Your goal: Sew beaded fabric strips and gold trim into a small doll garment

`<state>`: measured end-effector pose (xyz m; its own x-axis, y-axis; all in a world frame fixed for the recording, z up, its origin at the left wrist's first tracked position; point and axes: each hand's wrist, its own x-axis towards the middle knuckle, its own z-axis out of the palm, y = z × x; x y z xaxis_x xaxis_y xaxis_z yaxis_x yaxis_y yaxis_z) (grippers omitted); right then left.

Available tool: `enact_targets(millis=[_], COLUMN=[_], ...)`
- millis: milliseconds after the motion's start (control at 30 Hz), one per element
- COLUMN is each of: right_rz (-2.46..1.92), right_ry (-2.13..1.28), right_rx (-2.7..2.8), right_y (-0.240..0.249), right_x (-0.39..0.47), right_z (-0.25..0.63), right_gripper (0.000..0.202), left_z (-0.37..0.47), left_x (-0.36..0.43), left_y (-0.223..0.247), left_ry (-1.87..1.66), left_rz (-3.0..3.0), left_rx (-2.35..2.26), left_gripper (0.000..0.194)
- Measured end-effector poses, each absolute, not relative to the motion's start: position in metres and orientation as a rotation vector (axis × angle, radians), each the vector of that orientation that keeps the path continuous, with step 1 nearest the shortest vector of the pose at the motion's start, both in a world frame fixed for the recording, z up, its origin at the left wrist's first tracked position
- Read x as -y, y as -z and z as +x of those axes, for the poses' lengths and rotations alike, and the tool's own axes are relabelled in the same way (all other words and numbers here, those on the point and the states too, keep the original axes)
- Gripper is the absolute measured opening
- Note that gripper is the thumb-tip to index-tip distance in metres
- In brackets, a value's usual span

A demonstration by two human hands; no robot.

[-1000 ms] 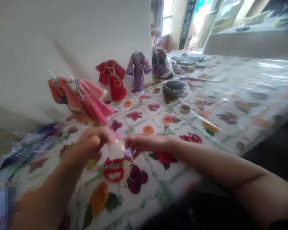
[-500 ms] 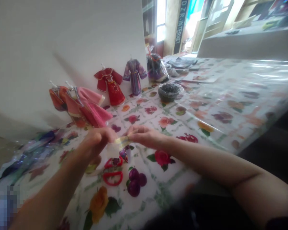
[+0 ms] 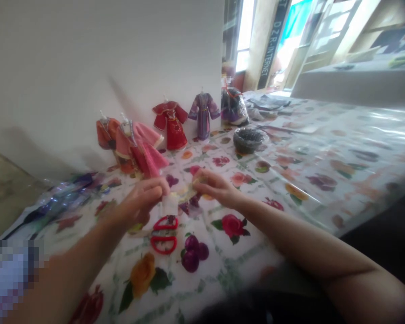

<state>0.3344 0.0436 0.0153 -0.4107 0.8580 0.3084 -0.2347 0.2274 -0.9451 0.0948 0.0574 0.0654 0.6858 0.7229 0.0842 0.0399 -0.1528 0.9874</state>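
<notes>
As the left hand [image 3: 147, 198] and right hand [image 3: 216, 186] angle inward over the worktop [image 3: 219, 265], each pinches a pale piece [image 3: 169, 205], fingertips nearly closed. Stretched between them, it runs crosswise, its right end slanting away toward the right fingertips. It looks whitish and flat by the left hand, thinner and yellowish by the right, though blurred. Red-handled scissors [image 3: 164, 243] lie just nearer than the left fingertips.
</notes>
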Motion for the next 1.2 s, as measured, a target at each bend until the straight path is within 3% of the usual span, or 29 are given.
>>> enact_targets(millis=[467,800,1000,1100,1200], right_rz=[-0.656,-0.844,-0.883,-0.936,-0.983], right_ry=[-1.530,-1.352,-1.669,-1.905,-1.919], right_rx=[1.504,2.130,2.027,1.941,2.001], right_y=[-0.024,-0.063,-0.070,-0.053,-0.023], right_x=[-0.037,0.007,0.021,0.015,0.001], right_z=[0.324,0.304,0.272,0.250,0.228], right_gripper=[0.021,0.022,0.024,0.024,0.023], left_z=[0.082,0.024,-0.015,-0.034,-0.051], left_x=[-0.035,0.020,0.047,0.041,0.026], left_y=[-0.071,-0.088,-0.089,-0.070,-0.040], left_ry=[-0.683,-0.507,-0.358,-0.236,-0.161], left_rz=[1.544,1.917,1.614,1.579,1.822], left_rx=[-0.850,-0.985,-1.092,-1.146,-1.167], left_gripper=[0.037,0.030,0.027,0.026,0.020])
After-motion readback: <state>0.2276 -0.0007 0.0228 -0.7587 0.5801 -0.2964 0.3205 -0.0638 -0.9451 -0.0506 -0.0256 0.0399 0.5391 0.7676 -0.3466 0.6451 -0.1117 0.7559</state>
